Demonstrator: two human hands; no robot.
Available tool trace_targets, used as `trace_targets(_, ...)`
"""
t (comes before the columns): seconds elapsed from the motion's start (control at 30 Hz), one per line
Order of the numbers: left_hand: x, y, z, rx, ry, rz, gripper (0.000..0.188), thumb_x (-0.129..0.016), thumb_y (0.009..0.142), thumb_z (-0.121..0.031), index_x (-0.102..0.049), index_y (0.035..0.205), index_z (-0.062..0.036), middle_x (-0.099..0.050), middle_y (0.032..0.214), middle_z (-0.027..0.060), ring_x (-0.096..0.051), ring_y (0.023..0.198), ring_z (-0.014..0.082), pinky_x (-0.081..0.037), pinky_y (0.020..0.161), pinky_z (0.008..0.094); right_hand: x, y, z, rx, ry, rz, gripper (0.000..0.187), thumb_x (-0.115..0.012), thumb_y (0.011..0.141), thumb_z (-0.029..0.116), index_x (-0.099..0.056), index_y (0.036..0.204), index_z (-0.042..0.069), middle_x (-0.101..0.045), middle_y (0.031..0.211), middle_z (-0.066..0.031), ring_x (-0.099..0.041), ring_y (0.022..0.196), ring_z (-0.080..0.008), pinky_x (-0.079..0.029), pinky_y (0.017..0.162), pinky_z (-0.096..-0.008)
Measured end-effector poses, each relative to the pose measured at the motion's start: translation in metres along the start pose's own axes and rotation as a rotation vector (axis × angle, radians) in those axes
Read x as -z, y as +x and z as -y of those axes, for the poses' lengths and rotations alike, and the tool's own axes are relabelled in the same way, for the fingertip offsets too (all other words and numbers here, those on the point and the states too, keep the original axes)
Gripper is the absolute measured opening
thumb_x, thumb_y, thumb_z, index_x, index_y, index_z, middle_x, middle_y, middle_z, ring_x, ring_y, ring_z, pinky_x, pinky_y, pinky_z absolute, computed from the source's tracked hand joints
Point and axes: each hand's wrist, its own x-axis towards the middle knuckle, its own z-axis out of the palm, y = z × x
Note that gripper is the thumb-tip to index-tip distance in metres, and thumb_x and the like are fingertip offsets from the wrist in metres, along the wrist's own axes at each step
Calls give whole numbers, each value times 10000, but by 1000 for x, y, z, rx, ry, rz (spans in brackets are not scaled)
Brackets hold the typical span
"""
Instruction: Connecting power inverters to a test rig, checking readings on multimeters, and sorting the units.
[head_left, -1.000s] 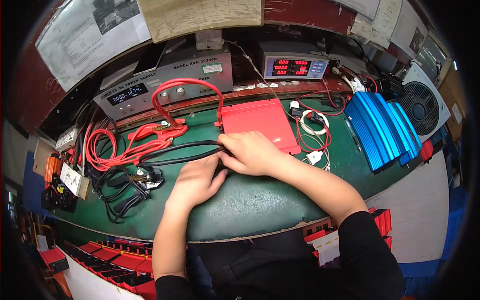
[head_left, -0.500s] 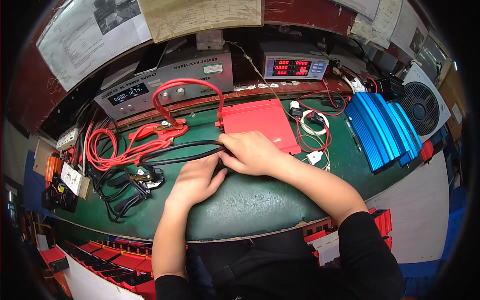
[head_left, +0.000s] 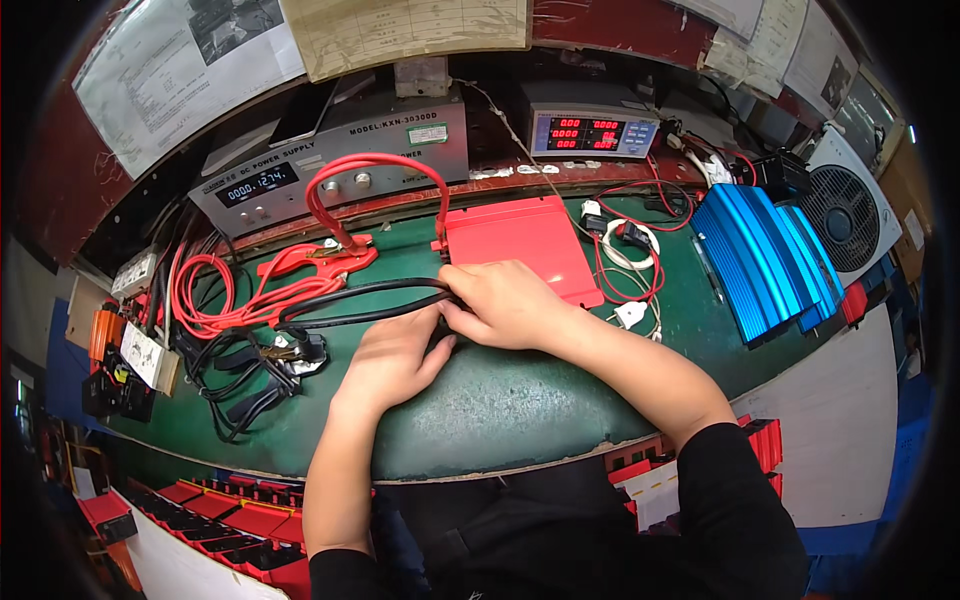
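Note:
A red flat-topped box (head_left: 520, 245) lies on the green bench top. At its near left corner, my right hand (head_left: 500, 305) is closed around the end of a black cable (head_left: 375, 302), its thumb toward my left hand. My left hand (head_left: 392, 358) rests just left of it, fingers bent under the right hand and thumb out; its fingertips and whatever they hold are hidden. The black cable loops left to a black clamp (head_left: 305, 355). A thick red cable (head_left: 375, 163) arches from the box's left end to a red clamp (head_left: 325, 260).
A grey power supply (head_left: 340, 165) and a meter with red digits (head_left: 585, 130) stand behind the bench. Coiled red cables (head_left: 205, 310) lie left. To the right are a white plug (head_left: 630, 314), blue finned cases (head_left: 760, 265) and a fan (head_left: 848, 205). Red boxes (head_left: 240, 520) sit below the bench edge.

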Motion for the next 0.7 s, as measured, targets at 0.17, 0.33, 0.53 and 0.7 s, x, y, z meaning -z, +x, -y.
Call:
trace_targets(0.17,0,-1,1,24,-4,21,323,-629,901,-241,-562,1102,3,-626,1070,210,-591,1023,410,-480,866,474,1,0,2,-33,7,51,220,-600,887,222,-536,975,31,-627,809,-160,-638,766,-380,-492,638,-490)
trace_targets(0.33,0,-1,1,15,6,15,328,-628,903,-240,-563,1114,3,-628,1075,210,-596,1022,407,-483,867,474,1,0,0,-29,10,53,222,-601,887,226,-538,978,33,-628,803,-167,-638,766,-380,-491,637,-491)
trace_targets(0.53,2,0,0,32,2,43,337,-628,904,-243,-562,1123,4,-628,1092,212,-594,1033,407,-483,878,471,1,0,0,-25,3,48,225,-600,889,228,-540,982,32,-629,798,-176,-637,762,-384,-490,632,-491)
trace_targets(0.7,-1,-1,2,-3,16,0,335,-627,906,-247,-561,1120,3,-627,1086,211,-595,1025,407,-484,870,472,2,0,0,-27,10,55,233,-599,891,232,-544,994,30,-630,798,-179,-638,760,-385,-491,635,-492)
